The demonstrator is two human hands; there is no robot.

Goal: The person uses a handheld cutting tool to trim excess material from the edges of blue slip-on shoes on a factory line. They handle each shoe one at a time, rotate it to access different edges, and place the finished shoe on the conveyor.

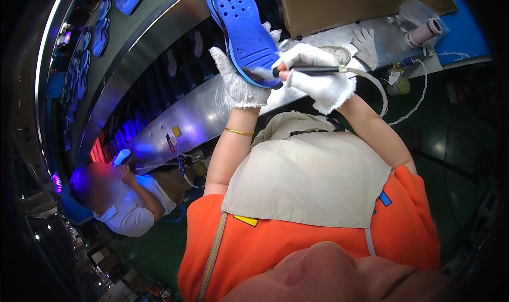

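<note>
My left hand (239, 84), in a white knit glove, grips a blue shoe sole (246, 34) near its heel, with the thumb along the left edge and other fingers hidden behind. Small round holes dot the sole's far end. In my right hand (322, 85), also gloved but with bare fingertips showing, is a black-handled brush (316, 70). Its pale tip is over the heel and looks to be touching it. From the handle's rear end runs a pale hose (374, 81).
Beyond my right hand, a pale sole-shaped piece (338, 53) and a loose white glove (365, 46) lie on the metal bench (196, 110). A cardboard box (339, 7) stands behind. Blue footwear (101, 37) rests on the belt at left. A co-worker (127, 206) sits further left.
</note>
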